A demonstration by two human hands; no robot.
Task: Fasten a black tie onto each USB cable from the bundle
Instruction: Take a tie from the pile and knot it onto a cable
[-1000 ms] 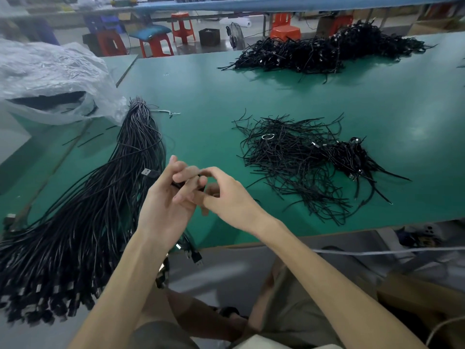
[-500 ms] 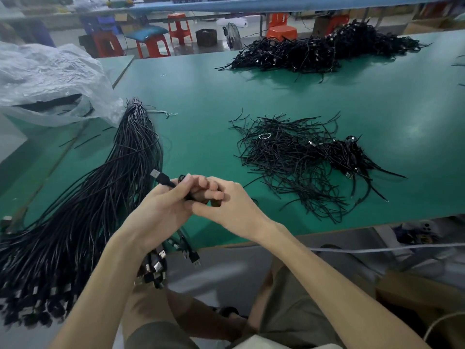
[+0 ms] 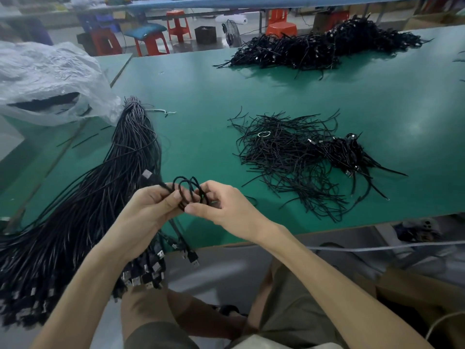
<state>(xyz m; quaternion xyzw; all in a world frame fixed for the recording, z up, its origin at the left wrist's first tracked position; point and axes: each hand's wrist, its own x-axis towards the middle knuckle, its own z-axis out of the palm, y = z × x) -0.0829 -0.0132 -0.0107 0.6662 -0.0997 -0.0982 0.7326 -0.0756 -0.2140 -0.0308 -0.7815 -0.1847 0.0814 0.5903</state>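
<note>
USB cable (image 3: 189, 192) coiled, plug points up-left | left hand (image 3: 148, 210), right hand (image 3: 222, 207): fingers pinch coil

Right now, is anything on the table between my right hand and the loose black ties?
Nothing visible. Only bare green table lies between the right hand, which grips the coiled cable together with the left hand, and the pile of ties beyond it.

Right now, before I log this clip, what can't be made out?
1. Head view: whether the coiled cable is fastened; left hand and right hand cover its lower loops.
2. Head view: near end of the bundle; cut off at the left edge.
3. Head view: whether cables in the far pile are fastened; too small.
</note>
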